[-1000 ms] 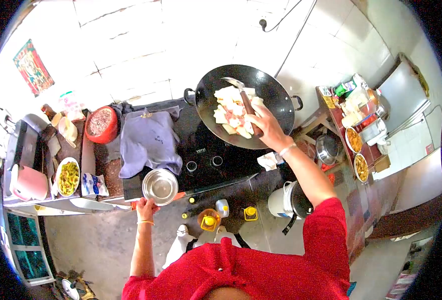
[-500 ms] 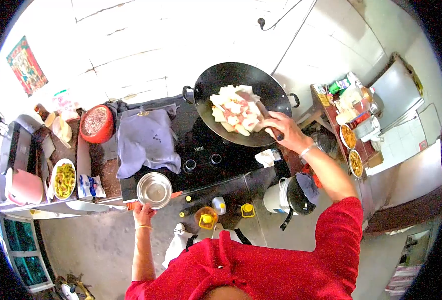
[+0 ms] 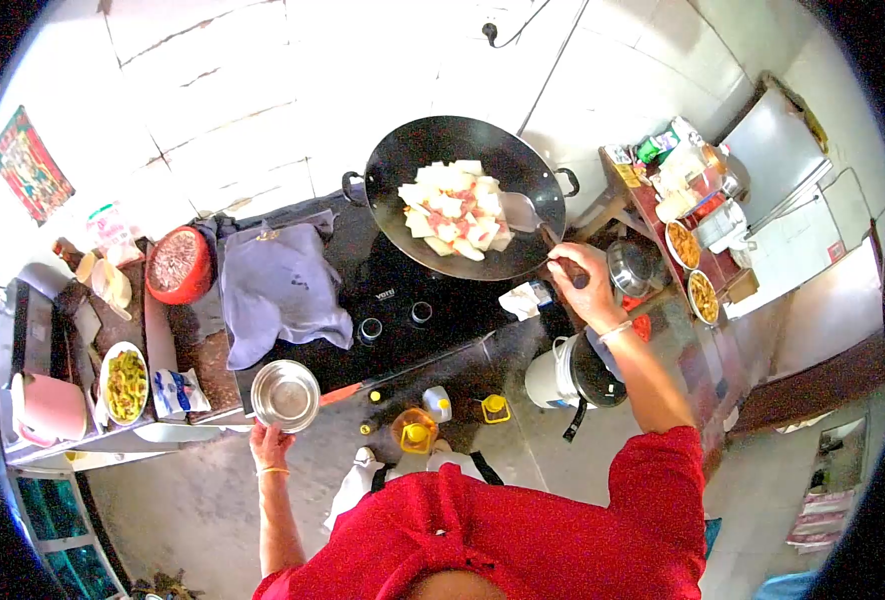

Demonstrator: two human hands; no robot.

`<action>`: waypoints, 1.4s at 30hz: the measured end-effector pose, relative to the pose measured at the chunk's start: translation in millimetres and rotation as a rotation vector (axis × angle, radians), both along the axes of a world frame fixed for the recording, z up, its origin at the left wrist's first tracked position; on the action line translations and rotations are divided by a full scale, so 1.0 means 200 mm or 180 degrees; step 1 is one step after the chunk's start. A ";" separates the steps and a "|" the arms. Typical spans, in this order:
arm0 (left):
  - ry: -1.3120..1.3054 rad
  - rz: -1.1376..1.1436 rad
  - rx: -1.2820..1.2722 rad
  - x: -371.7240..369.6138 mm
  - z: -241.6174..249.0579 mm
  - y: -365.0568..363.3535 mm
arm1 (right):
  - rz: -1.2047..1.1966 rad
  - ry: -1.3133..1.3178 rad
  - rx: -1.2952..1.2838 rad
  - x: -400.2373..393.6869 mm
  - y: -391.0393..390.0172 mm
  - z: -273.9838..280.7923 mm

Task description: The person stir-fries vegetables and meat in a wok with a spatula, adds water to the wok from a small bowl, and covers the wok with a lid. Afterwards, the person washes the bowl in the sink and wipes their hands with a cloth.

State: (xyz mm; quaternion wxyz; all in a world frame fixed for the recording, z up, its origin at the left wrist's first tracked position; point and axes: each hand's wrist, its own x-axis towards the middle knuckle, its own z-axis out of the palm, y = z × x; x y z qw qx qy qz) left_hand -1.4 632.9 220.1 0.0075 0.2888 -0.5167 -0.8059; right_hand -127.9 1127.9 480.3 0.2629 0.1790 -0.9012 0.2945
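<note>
A black wok on the stove holds pale chopped slices mixed with reddish pieces. My right hand is closed round the dark handle of a spatula, whose blade rests at the right side of the food. Down at the left, my left hand grips the near rim of a shiny metal bowl. The bowl is held by the stove's front edge and looks empty apart from reflections. Its thumb and fingers are partly hidden by the bowl.
A purple-grey cloth covers the stove's left side. A red bowl and a plate of green food stand left. Right are a lidded white bucket and a side table with bowls. Oil bottles stand on the floor.
My right hand has drawn the spatula back to the right, so its blade shows beside the food. The left hand still holds the bowl. The whole view has shifted slightly.
</note>
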 end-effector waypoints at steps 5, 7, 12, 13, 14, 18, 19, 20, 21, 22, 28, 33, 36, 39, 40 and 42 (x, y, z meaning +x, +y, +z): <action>0.0032 0.0052 0.0030 0.05 0.01 -0.03 | 0.0338 -0.0248 0.0424 0.13 -0.04 0.19; -0.0004 0.0074 0.0053 0.07 -0.01 -0.04 | 0.0578 -0.0263 0.0695 0.16 -0.07 0.18; -0.0060 0.0116 0.0180 0.07 -0.05 -0.02 | 0.0628 -0.0233 0.0805 0.06 -0.12 0.02; -0.0054 0.0131 0.0172 0.07 -0.04 -0.01 | 0.0682 -0.0259 0.0782 0.05 -0.12 0.03; -0.0015 0.0083 0.0108 0.07 -0.02 -0.01 | 0.0678 -0.0269 0.0783 0.05 -0.13 0.05; 0.0000 0.0095 0.0031 0.10 0.02 -0.01 | 0.0894 -0.0545 0.0899 0.16 -0.17 0.19; -0.0047 0.0169 0.0012 0.11 0.02 -0.01 | 0.1074 -0.0486 0.1026 0.18 -0.17 0.21; -0.0051 0.0173 0.0015 0.12 0.01 -0.01 | 0.1230 -0.0532 0.1213 0.20 -0.20 0.24; -0.0016 0.0190 0.0040 0.12 0.00 -0.02 | 0.1287 -0.0542 0.1429 0.20 -0.21 0.23; 0.0023 0.0201 0.0064 0.12 -0.01 -0.02 | 0.1302 -0.0593 0.1512 0.18 -0.23 0.20; -0.0062 0.0158 -0.0010 0.10 0.02 -0.01 | 0.1395 -0.0385 0.1308 0.05 -0.29 0.15; 0.0025 0.0207 0.0004 0.13 0.01 -0.01 | 0.1535 -0.0522 0.0662 -0.02 -0.39 0.16; 0.0026 0.0243 0.0030 0.16 -0.01 -0.02 | 0.1383 -0.0602 0.0253 -0.16 -0.39 0.10; 0.0031 0.0296 0.0054 0.18 -0.03 -0.05 | 0.0964 -0.0351 -0.0320 -0.31 -0.36 0.10; -0.0006 0.0331 0.0040 0.19 -0.03 -0.05 | 0.0725 -0.0456 -0.0808 -0.37 -0.34 0.08; 0.0087 0.0428 0.0067 0.21 -0.03 -0.05 | 0.0453 -0.0824 -0.2150 -0.46 -0.34 0.06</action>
